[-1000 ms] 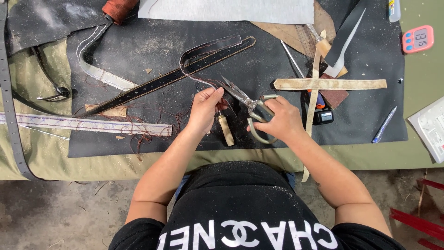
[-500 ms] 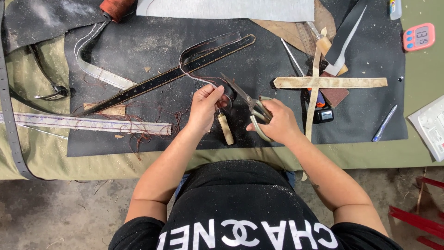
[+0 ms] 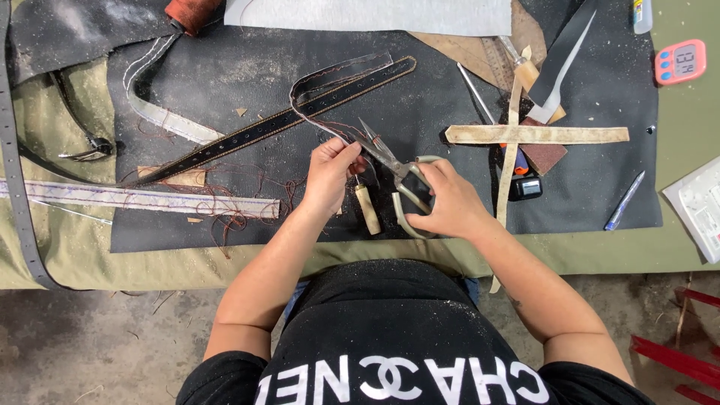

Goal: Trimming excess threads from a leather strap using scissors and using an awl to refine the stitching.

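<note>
Nearest the body, the right hand [image 3: 450, 206] is wrapped tight around the pale handles of the steel scissors [image 3: 394, 166], blades parted, while the left hand [image 3: 330, 172] pinches a thin strip end of the long black stitched leather belt [image 3: 300, 112] right at the blade tips. This looks like a trimming cut in hand, and closing it cleanly calls for a taut strip. Farther out on the desk [image 3: 660, 247] lie a wooden-handled awl [image 3: 367, 208] and crossed tan leather strips [image 3: 536, 134].
</note>
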